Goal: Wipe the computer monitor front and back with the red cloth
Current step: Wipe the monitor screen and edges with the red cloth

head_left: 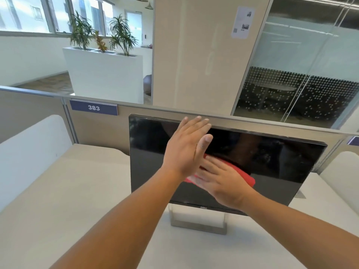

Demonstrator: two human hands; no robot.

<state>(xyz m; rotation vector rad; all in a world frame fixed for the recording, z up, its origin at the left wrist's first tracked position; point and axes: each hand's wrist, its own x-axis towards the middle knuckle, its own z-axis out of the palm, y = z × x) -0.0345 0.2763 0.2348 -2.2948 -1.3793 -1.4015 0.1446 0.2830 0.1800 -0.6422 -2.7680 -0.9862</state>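
Here, a Dell monitor [151,152] stands on a pale desk [77,191] on a metal stand [198,220], its screen dark and switched off, and the small brand logo [204,207] can be read in the middle of the lower bezel. Behind the monitor runs a low beige partition [38,113], and on its top rail sits a blue number plate [93,107] with the white figures "383". The red cloth [242,173] lies against the lower middle of the screen. The right hand [223,183] presses it flat there, with straight fingers spread over it and pointing to the left. The left hand [186,144] is above it and crosses in front of the right fingers; its fingers are straight and close together and reach up to the top edge of the monitor, but I cannot tell if it really touches the screen. Further back, a long white planter box [104,78] holds three plants [120,35]: two tall green ones with thin leaves and a smaller one with orange-red leaves between them. On the beige pillar [194,55] hangs a paper notice [242,22]; its writing is too small to read.
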